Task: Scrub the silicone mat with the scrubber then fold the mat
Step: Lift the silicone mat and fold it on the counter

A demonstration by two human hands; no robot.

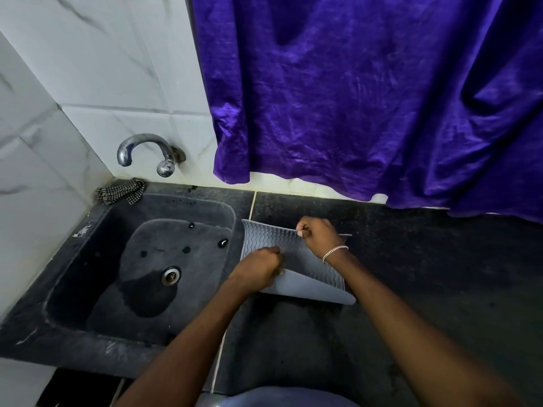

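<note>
A grey silicone mat [264, 237] with a wavy ribbed pattern lies on the dark counter [426, 259] just right of the sink. Its near part is bent over, so the smooth underside shows along the front. My left hand [258, 270] pinches the mat's near-left edge. My right hand [318, 236], with a silver bracelet on the wrist, pinches the far edge and holds it lifted. No scrubber is visible.
A dark stone sink [73, 289] with a metal drain [171, 275] and a wet patch sits at the left. A chrome tap [141, 148] juts from the white tiled wall. A checked cloth [122, 190] lies at the sink's back corner. A purple curtain [367, 98] hangs behind the counter.
</note>
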